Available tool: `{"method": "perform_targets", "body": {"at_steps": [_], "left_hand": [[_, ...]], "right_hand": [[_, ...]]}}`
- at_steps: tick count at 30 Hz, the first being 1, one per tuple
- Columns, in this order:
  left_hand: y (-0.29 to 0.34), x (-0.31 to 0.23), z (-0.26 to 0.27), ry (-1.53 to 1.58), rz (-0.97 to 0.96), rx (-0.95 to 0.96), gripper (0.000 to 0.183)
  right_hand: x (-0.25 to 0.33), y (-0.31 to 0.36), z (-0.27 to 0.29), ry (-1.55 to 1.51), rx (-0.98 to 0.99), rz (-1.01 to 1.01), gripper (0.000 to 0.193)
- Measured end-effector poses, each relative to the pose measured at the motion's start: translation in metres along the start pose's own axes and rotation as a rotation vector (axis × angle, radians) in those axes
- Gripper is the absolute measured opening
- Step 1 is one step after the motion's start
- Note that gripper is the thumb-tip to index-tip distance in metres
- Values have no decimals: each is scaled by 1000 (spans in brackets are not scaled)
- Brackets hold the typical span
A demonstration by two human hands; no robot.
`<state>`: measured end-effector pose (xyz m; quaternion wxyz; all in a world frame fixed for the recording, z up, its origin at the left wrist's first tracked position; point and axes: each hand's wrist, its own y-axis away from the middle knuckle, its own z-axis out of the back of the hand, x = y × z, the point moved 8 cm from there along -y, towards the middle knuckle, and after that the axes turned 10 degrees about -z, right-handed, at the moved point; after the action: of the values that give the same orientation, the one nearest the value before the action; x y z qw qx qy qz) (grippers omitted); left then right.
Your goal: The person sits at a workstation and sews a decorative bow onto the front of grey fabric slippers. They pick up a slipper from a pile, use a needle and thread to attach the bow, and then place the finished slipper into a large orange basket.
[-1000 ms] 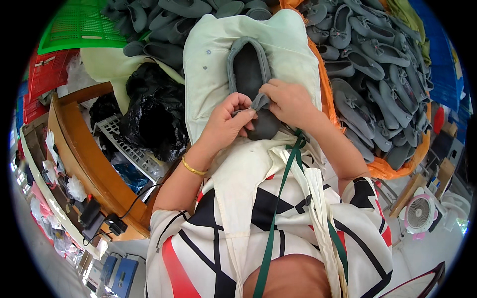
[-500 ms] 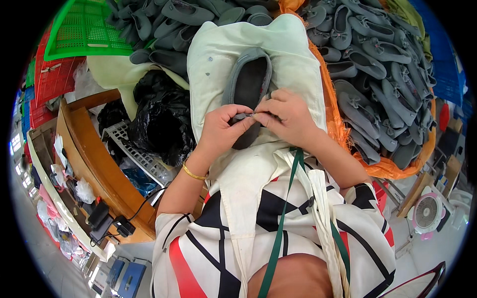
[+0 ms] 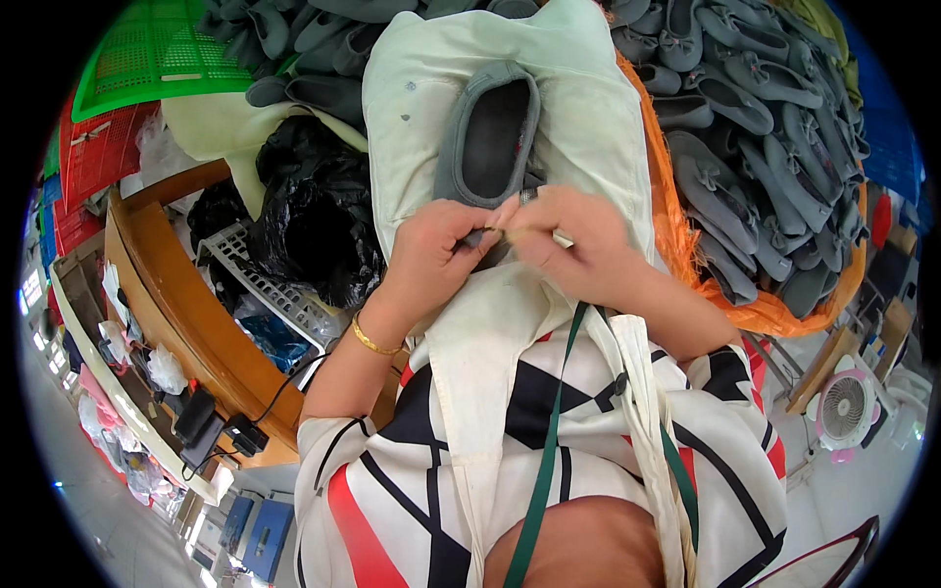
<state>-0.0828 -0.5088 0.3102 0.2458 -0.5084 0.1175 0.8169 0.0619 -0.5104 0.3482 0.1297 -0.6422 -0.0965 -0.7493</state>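
A grey slip-on shoe (image 3: 450,181) rests on the pale cushion (image 3: 402,157) in front of me, its toe end toward me and mostly covered by my hands. My left hand (image 3: 436,253) is closed in a pinch on a small grey piece (image 3: 477,237) at the toe, which looks like a bow. Right against those fingertips, my right hand (image 3: 578,235) is curled shut around a slim small tool (image 3: 563,240). Its pale end shows by the palm and a dark part above the fingers; its exact kind is blurred.
An orange sack (image 3: 676,235) full of grey shoes (image 3: 784,186) stands at the right, with more shoes (image 3: 328,96) behind the cushion. To the left are a black plastic bag (image 3: 314,167), a white rack (image 3: 257,274) and a wooden drawer (image 3: 196,294). A fan (image 3: 845,407) stands lower right.
My right hand has turned over, and a slim tool now shows in it. The left pinch stays at the toe. The whole view has shifted slightly.
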Motion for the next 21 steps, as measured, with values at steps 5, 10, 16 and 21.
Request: {"method": "perform_targets", "body": {"at_steps": [5, 10, 16, 21], "left_hand": [[8, -6, 2, -177, -158, -35, 19], [12, -6, 2, -190, -222, -93, 24], [16, -6, 1, -235, -266, -110, 27], [23, -7, -1, -271, -339, -163, 32]], "right_hand": [[-41, 17, -16, -664, 221, -539, 19], [-27, 30, -2, -622, 192, -463, 15], [-44, 10, 9, 15, -63, -254, 9], [-44, 5, -2, 599, 20, -125, 5]]}}
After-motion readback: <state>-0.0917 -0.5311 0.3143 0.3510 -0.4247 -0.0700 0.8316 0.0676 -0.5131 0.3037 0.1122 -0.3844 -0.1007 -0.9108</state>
